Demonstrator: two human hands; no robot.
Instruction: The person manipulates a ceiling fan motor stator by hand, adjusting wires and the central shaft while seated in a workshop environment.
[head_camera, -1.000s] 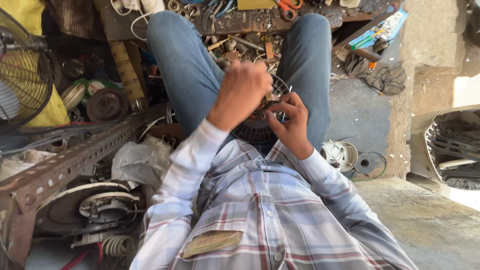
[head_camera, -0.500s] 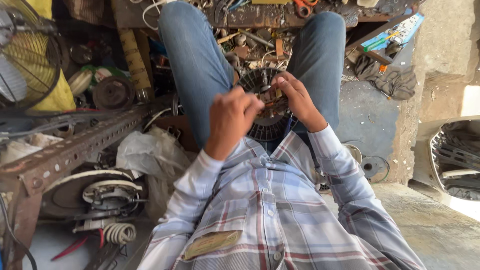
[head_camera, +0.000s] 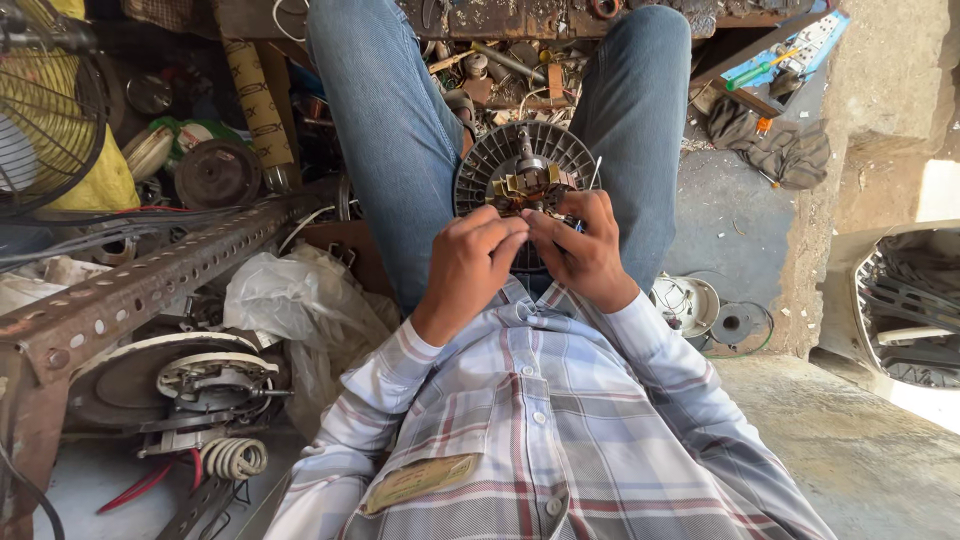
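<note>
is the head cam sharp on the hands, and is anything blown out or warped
Head view: the left hand, right hand and the motor armature they hold are sharp, evenly lit; the bright patch at the right edge is blown out; wide-angle distortion bows the perforated metal angle bar and the fan guard.

Faded blue jeans (head_camera: 385, 130), shirt (head_camera: 540, 430) plaid in pale grey-blue and white with thin red stripes. Dark grey ribbed motor part (head_camera: 505, 155) with coppery-brown windings in the middle. Rusty brown perforated angle bar (head_camera: 140, 290), yellow fan guard (head_camera: 45, 100), white crumpled plastic bag (head_camera: 290, 300), red wires (head_camera: 135, 487) down low, dull grey rag (head_camera: 775, 150).
</note>
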